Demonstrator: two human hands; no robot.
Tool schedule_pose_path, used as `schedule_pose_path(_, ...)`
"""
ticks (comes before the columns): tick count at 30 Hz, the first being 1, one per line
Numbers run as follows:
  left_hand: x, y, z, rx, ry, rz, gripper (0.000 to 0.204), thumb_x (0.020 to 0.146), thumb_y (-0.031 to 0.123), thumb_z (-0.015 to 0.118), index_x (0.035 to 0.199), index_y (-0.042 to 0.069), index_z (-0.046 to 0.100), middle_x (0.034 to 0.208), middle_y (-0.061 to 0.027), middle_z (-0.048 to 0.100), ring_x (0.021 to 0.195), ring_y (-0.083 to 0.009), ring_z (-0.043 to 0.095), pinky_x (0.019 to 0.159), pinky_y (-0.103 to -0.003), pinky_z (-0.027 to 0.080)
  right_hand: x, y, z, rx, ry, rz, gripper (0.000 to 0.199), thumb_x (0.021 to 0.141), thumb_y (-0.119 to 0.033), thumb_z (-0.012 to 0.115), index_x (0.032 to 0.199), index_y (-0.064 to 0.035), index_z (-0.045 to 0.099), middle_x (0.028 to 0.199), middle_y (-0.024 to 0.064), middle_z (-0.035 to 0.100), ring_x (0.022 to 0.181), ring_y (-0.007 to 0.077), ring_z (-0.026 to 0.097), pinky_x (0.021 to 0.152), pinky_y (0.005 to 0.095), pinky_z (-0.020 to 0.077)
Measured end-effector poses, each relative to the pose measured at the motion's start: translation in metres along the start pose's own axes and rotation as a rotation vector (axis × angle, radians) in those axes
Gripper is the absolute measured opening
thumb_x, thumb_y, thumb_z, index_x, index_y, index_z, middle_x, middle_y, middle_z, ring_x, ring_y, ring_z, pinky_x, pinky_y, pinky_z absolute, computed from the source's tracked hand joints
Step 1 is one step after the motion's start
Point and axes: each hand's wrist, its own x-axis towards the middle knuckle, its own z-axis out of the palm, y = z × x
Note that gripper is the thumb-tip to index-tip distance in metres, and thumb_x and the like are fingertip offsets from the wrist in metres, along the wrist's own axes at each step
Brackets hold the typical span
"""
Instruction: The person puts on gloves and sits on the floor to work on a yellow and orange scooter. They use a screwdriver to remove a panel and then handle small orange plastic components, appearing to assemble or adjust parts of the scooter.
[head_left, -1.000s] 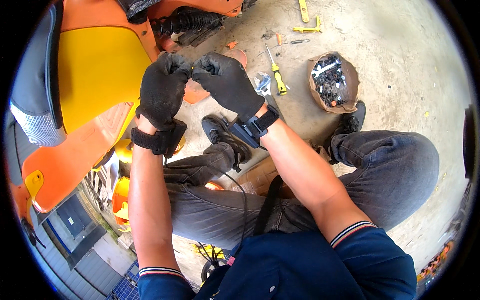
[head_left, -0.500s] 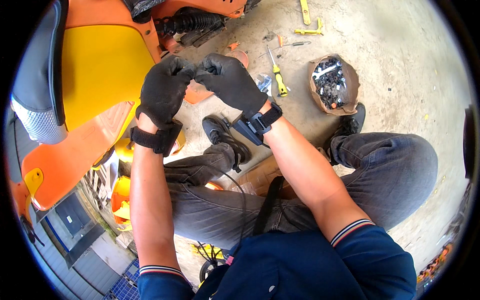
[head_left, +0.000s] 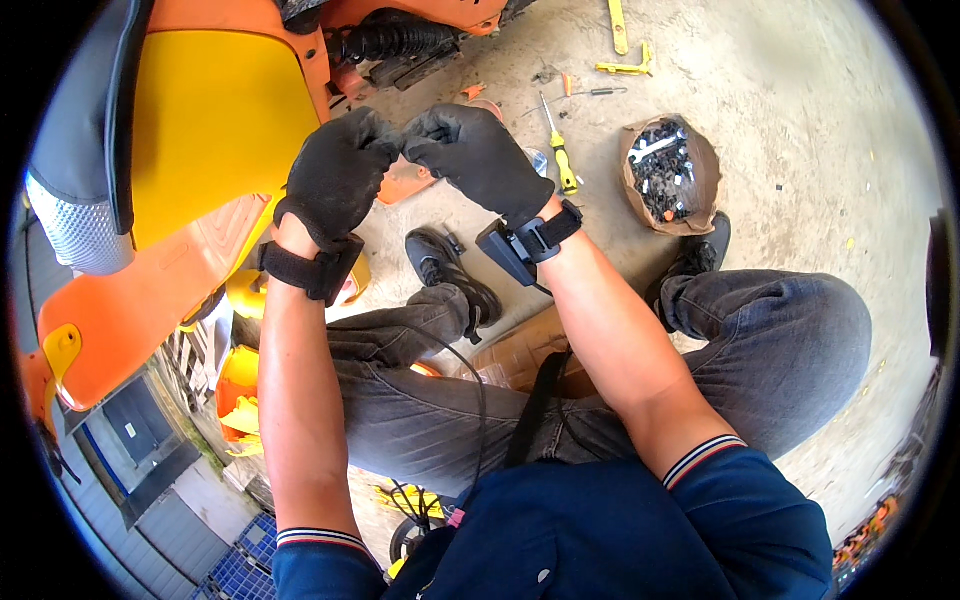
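Both hands in black knit gloves w/ wrist straps. Left hand (head_left: 335, 175) & right hand (head_left: 475, 155) meet fingertip to fingertip, pinched; what they grip is hidden, can't tell. Just below them: orange plastic piece (head_left: 405, 182) on the rough concrete floor (head_left: 800, 150). Glossy yellow-orange scooter panel (head_left: 215, 130) at left. Nearby: yellow-handled screwdriver (head_left: 560, 160), round brown bag of small dark hardware (head_left: 668, 172), black shoe (head_left: 445, 268).
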Motion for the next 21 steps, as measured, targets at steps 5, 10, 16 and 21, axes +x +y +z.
schedule_pose_path(5, -0.001, 0.004, -0.001, 0.001, 0.026, 0.025, 0.015, 0.086, 0.017, 0.062, 0.085, 0.002, 0.059, 0.068, -0.0049, 0.055, 0.064, -0.0129, 0.049, 0.061, -0.030, 0.043, 0.000, -0.004, -0.002, -0.038, -0.018, 0.033, 0.016, 0.087, -0.012, 0.063, 0.097, -0.0003, 0.065, 0.077, -0.0002, 0.063, 0.067, 0.0041, 0.053, 0.059, 0.0203, 0.0429)
schedule_pose_path(10, -0.001, 0.004, 0.002, -0.010, 0.118, 0.096, 0.011, 0.084, 0.012, 0.061, 0.085, 0.002, 0.063, 0.063, -0.0103, 0.058, 0.053, -0.0182, 0.055, 0.054, -0.032, 0.044, 0.001, -0.012, -0.004, -0.048, -0.021, 0.027, 0.017, 0.087, -0.015, 0.064, 0.097, -0.0005, 0.065, 0.075, -0.0010, 0.062, 0.066, 0.0040, 0.051, 0.058, 0.0214, 0.0422)
schedule_pose_path(16, 0.000, 0.003, 0.004, -0.074, 0.120, 0.078, 0.010, 0.084, 0.011, 0.060, 0.084, 0.002, 0.063, 0.061, -0.0078, 0.057, 0.052, -0.0162, 0.054, 0.053, -0.031, 0.043, 0.002, -0.019, -0.007, -0.071, -0.010, 0.023, 0.017, 0.083, -0.015, 0.066, 0.087, 0.0015, 0.063, 0.071, 0.0046, 0.063, 0.063, 0.0092, 0.056, 0.061, 0.0265, 0.0469)
schedule_pose_path(21, 0.000, 0.003, 0.005, -0.071, 0.121, 0.098, 0.008, 0.083, 0.010, 0.059, 0.082, 0.002, 0.062, 0.060, -0.0066, 0.056, 0.052, -0.0148, 0.052, 0.052, -0.030, 0.042, 0.001, -0.018, -0.004, -0.017, 0.004, 0.018, 0.016, 0.083, -0.015, 0.065, 0.086, 0.0013, 0.063, 0.070, 0.0043, 0.063, 0.063, 0.0090, 0.056, 0.060, 0.0264, 0.0467)
